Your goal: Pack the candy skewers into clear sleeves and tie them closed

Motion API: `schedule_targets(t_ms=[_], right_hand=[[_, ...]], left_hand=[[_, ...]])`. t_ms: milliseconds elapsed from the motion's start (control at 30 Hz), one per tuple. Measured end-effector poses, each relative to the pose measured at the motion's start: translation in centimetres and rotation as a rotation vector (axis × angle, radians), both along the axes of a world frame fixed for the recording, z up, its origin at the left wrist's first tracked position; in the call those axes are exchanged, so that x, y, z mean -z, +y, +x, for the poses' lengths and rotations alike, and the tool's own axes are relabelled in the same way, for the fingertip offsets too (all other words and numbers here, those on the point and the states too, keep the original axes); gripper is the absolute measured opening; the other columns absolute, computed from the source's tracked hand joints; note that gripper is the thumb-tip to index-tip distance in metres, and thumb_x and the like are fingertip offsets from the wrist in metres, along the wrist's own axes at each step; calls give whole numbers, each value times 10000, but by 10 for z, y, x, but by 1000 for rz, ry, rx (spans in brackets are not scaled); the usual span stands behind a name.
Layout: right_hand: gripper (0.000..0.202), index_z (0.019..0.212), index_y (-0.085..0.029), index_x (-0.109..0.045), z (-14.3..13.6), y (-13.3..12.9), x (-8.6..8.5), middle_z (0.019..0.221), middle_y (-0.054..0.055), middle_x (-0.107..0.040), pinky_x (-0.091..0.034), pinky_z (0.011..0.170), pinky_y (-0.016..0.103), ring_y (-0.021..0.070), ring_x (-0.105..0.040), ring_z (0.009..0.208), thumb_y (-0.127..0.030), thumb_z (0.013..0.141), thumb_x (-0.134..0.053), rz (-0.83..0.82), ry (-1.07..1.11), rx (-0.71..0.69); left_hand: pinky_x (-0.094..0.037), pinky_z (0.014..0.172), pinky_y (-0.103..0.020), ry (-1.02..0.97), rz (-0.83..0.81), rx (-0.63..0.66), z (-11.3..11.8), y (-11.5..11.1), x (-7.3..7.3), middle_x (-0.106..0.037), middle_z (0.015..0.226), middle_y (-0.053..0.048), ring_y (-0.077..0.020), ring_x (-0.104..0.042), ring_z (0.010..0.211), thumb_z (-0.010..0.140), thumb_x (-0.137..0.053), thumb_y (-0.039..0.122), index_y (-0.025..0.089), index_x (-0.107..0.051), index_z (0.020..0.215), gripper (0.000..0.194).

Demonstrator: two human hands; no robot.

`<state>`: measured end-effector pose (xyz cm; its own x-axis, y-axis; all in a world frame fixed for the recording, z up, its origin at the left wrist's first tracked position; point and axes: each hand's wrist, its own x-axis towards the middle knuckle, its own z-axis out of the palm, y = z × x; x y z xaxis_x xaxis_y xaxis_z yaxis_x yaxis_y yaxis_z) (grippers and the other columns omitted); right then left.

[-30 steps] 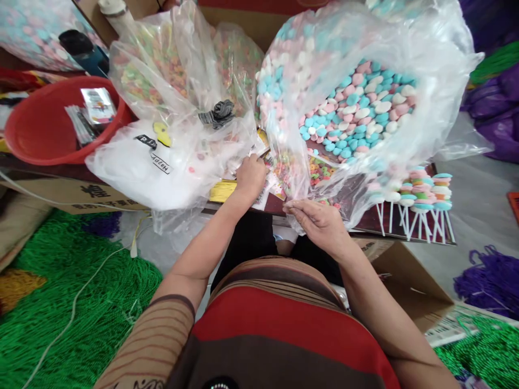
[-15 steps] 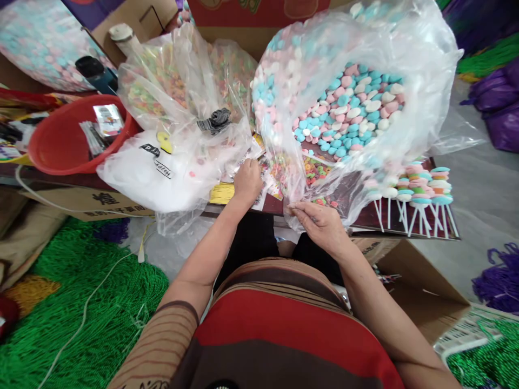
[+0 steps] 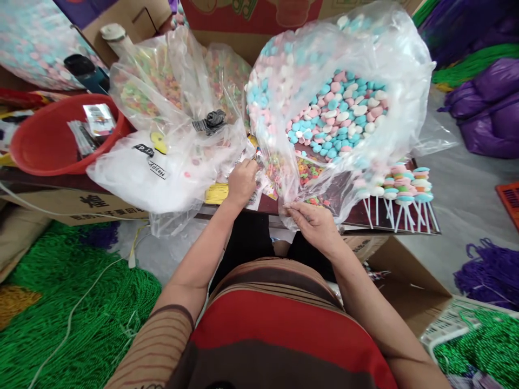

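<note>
My left hand (image 3: 243, 181) is closed over small packets and printed papers at the middle of the table; its fingertips are hidden. Close beside it lies a bundle of yellow twist ties (image 3: 217, 193). At the table's front edge my right hand (image 3: 314, 224) has thumb and fingers pinched together against the lower edge of a clear plastic bag (image 3: 290, 178). Whatever is in that pinch is too small to make out. Pink, blue and white marshmallows (image 3: 336, 116) fill the open bag. Colourful ring candies (image 3: 310, 172) lie below them.
Marshmallow skewers (image 3: 401, 183) on white sticks stand at the table's right end. To the left are a white bag (image 3: 141, 173), bags of gummy candy (image 3: 146, 81) and a red basin (image 3: 44, 135). A cardboard box (image 3: 409, 286) sits below right; green cords (image 3: 81, 302) cover the floor left.
The whole view has shifted slightly, with the table things appearing further left. Both hands keep nearly the same pose and place relative to the table.
</note>
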<state>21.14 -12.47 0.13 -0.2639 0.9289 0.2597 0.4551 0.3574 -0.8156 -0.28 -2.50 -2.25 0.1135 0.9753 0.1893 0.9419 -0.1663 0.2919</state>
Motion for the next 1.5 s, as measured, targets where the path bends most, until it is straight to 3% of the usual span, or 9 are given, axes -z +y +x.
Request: schedule_targets(t_ms=[267, 433, 533, 633, 767, 1033, 1267, 1367, 1500], right_hand=[[562, 1176, -222, -746, 1, 40, -7, 1084, 88, -803, -653, 774, 359, 238, -777, 955, -645, 806, -738, -354, 462, 294], [410, 860, -211, -721, 0, 56, -8, 788, 15, -725, -614, 682, 317, 154, -691, 682, -594, 742, -811, -393, 503, 303], [393, 765, -218, -675, -1, 49, -2, 674, -26, -644, -546, 612, 276, 115, -600, 591, -584, 745, -817, -331, 557, 312], [411, 770, -224, -680, 0, 37, 1, 640, -49, -612, -479, 592, 249, 96, -547, 580, -602, 728, -836, -258, 589, 304], [426, 763, -228, -671, 6, 26, -1, 648, -53, -603, -448, 589, 249, 97, -510, 591, -620, 729, -832, -207, 554, 325], [471, 914, -250, -729, 11, 14, -6, 805, -24, -703, -506, 620, 261, 121, -597, 664, -572, 620, -909, -369, 622, 230], [601, 538, -210, -488, 7, 7, -9, 482, -51, -444, -331, 508, 254, 85, -396, 489, -715, 811, -667, -285, 405, 365], [677, 486, -210, -381, 12, 5, -7, 475, -47, -358, -291, 527, 262, 79, -328, 511, -723, 896, -547, -150, 252, 381], [656, 495, -205, -426, 16, 3, 0, 485, -41, -373, -296, 536, 260, 86, -356, 518, -651, 975, -471, -81, 141, 369]], left_hand=[[-461, 1016, -409, -142, 302, 291, 5, -24, 13, -750, 1133, -100, -230, -654, 1097, 1037, -414, 260, 247, -718, 1011, 306], [-456, 1092, -443, -261, 244, 352, 18, -31, 9, -740, 1226, -127, -243, -649, 1198, 1029, -429, 298, 228, -697, 997, 278], [-447, 1122, -447, -510, 164, 354, 26, -36, -2, -681, 1354, -165, -268, -607, 1298, 1000, -493, 457, 196, -640, 1210, 365], [-507, 974, -376, -748, -100, 333, 31, -39, -17, -747, 1123, -120, -253, -683, 1090, 939, -534, 626, 170, -596, 1332, 605], [-462, 720, -276, -949, -453, 360, 32, -40, -33, -661, 766, -13, -148, -591, 732, 828, -649, 671, 159, -696, 905, 520], [-329, 601, -257, -837, -481, 378, 34, -52, -44, -499, 617, 41, -109, -426, 620, 839, -619, 570, 183, -560, 689, 419], [-268, 528, -255, -847, -501, 375, 38, -59, -38, -369, 540, 56, -94, -357, 533, 909, -530, 657, 204, -435, 617, 547], [-262, 466, -243, -949, -619, 362, 40, -59, -31, -436, 545, 67, -87, -353, 466, 877, -597, 651, 201, -583, 765, 464], [-275, 456, -232, -982, -615, 381, 44, -58, -29, -536, 613, 53, -81, -369, 478, 814, -707, 536, 200, -669, 853, 340]])
